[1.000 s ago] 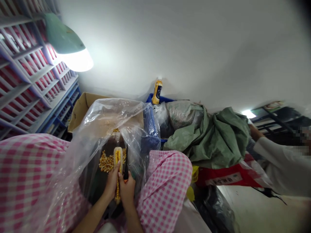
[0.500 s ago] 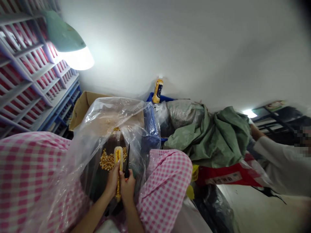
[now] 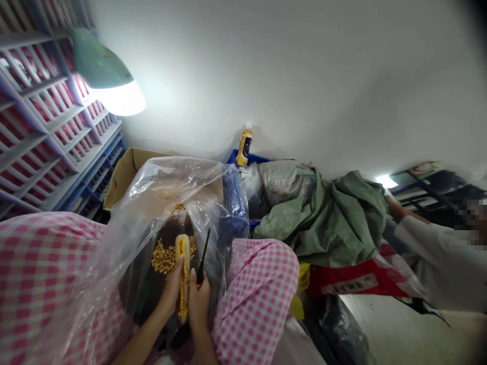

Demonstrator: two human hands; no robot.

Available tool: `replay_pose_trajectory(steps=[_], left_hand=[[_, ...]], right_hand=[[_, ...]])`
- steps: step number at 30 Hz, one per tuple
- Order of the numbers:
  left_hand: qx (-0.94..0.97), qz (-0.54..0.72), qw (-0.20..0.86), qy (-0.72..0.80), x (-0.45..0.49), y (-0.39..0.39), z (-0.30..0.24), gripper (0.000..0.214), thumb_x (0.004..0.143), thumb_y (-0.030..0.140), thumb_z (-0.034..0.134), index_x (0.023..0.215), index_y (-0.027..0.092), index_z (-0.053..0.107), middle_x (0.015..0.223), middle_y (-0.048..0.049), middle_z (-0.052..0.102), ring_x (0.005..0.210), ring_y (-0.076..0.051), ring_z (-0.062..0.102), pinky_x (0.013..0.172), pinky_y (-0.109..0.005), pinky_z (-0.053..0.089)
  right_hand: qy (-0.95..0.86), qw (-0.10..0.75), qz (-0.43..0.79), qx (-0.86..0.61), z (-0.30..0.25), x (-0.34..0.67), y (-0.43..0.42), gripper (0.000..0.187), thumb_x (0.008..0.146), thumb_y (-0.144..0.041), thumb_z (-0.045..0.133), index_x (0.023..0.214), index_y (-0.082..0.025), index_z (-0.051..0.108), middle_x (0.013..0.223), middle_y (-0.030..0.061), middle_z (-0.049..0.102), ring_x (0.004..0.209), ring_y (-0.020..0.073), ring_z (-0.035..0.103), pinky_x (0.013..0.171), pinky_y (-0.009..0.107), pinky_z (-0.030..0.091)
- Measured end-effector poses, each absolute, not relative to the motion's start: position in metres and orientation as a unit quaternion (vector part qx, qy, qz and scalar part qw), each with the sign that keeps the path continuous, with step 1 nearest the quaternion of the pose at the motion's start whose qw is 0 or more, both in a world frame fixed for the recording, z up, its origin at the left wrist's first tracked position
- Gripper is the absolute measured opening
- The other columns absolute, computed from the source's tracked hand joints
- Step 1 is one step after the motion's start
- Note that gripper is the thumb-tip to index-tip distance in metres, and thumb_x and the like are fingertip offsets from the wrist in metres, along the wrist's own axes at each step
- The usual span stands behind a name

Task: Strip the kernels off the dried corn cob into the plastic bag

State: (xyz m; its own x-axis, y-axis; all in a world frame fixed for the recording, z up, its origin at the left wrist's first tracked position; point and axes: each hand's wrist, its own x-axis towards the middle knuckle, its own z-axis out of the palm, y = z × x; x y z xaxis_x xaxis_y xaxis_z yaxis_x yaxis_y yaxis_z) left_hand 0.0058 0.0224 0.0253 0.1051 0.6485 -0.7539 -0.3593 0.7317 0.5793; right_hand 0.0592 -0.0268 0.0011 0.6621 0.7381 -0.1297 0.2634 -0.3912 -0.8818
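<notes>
My left hand (image 3: pixel 170 293) grips a corn cob (image 3: pixel 183 274) that stands nearly upright between my knees, part of it stripped of kernels. Pressed against the cob's right side, my right hand (image 3: pixel 198 299) holds a thin black tool (image 3: pixel 203 256) that points up and slightly right. Both hands work over a clear plastic bag (image 3: pixel 160 203), where a heap of loose yellow kernels (image 3: pixel 162 257) lies just behind the cob. My knees, in pink checked cloth (image 3: pixel 258 284), flank the bag.
A cardboard box (image 3: pixel 125 172) stands behind the bag, a lit lamp (image 3: pixel 110 81) above left beside red and blue crates (image 3: pixel 45 137). A yellow bottle (image 3: pixel 244 146) stands on a blue crate by the wall. Green sacks (image 3: pixel 335 218) pile right; another person's sleeve (image 3: pixel 437 263) reaches in.
The black tool has risen and tilted right, more of it showing above my right hand. Both hands and the cob shifted slightly left.
</notes>
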Motion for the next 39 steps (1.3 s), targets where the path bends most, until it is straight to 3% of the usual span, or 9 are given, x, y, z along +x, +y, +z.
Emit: replay_pose_trajectory(steps=[5,11,16,24,30,34,39], left_hand=[[0.161,0.368,0.71,0.579,0.004,0.024,0.019,0.073,0.052,0.067,0.061,0.098,0.011,0.058,0.073,-0.0042,0.064,0.075,-0.02,0.061,0.069,-0.03,0.048],[0.175,0.358,0.701,0.592,0.003,0.021,0.017,0.072,0.052,0.071,0.057,0.088,0.009,0.059,0.066,-0.0039,0.062,0.07,-0.02,0.06,0.063,-0.029,0.047],[0.19,0.356,0.687,0.604,0.004,0.02,0.021,0.069,0.047,0.072,0.059,0.079,0.01,0.06,0.061,-0.0029,0.061,0.065,-0.02,0.058,0.052,-0.026,0.043],[0.186,0.362,0.684,0.606,0.005,0.019,0.008,0.068,0.052,0.07,0.058,0.084,0.01,0.06,0.068,-0.0047,0.064,0.068,-0.02,0.06,0.056,-0.027,0.045],[0.163,0.353,0.708,0.589,0.004,0.021,0.008,0.064,0.06,0.068,0.055,0.086,0.01,0.062,0.068,-0.0075,0.065,0.067,-0.022,0.062,0.062,-0.032,0.049],[0.194,0.346,0.706,0.587,0.002,0.022,0.005,0.062,0.063,0.066,0.055,0.091,0.011,0.062,0.078,-0.0093,0.067,0.078,-0.023,0.063,0.071,-0.032,0.049],[0.196,0.35,0.704,0.586,0.004,0.022,0.008,0.06,0.066,0.064,0.054,0.096,0.012,0.061,0.09,-0.0093,0.067,0.084,-0.021,0.063,0.076,-0.03,0.048]], right_hand=[[-0.316,0.425,0.308,-0.791,0.015,0.059,-0.017,0.042,0.067,-0.043,0.065,0.092,-0.009,0.063,0.077,0.0093,0.068,0.069,0.02,0.063,0.062,0.026,0.049],[-0.332,0.424,0.36,-0.762,0.019,0.057,-0.018,0.039,0.076,-0.044,0.055,0.094,-0.01,0.061,0.083,0.0102,0.068,0.076,0.0194,0.064,0.068,0.025,0.048],[-0.335,0.421,0.343,-0.77,0.009,0.056,-0.022,0.04,0.079,-0.045,0.052,0.096,-0.01,0.061,0.08,0.0108,0.068,0.07,0.0193,0.064,0.063,0.025,0.048],[-0.315,0.46,0.267,-0.786,-0.003,0.055,-0.021,0.042,0.076,-0.05,0.053,0.09,-0.011,0.065,0.084,0.0129,0.068,0.077,0.0215,0.064,0.069,0.028,0.049],[-0.26,0.498,0.338,-0.755,0.005,0.06,-0.018,0.043,0.082,-0.049,0.045,0.092,-0.012,0.064,0.09,0.0108,0.068,0.085,0.0199,0.064,0.075,0.027,0.048],[-0.247,0.46,0.295,-0.8,0.013,0.068,-0.017,0.042,0.079,-0.048,0.05,0.093,-0.011,0.065,0.094,0.0134,0.067,0.092,0.0229,0.062,0.08,0.03,0.047],[-0.308,0.422,0.299,-0.799,0.023,0.069,-0.011,0.033,0.078,-0.044,0.053,0.083,-0.013,0.064,0.082,0.0096,0.067,0.077,0.0206,0.063,0.071,0.029,0.047]])
